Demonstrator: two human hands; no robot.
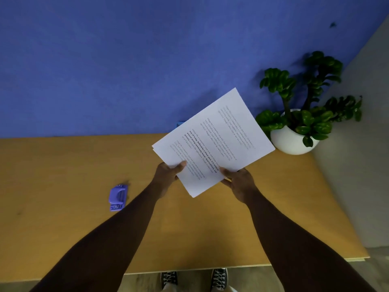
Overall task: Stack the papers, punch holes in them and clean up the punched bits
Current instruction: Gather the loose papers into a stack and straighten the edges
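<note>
Papers [212, 142] sit gathered at frame centre, lifted above the table [63, 165]; our left hand [168, 171] and right hand [240, 182] each pinch the lower edges. Edges look slightly uneven. Punch [118, 198], lower left, seems unused: punching and cleanup remain.

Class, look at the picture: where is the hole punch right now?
In the head view the purple hole punch lies on the wooden table, left of the person's left forearm, well apart from the papers held up in both hands.
</note>
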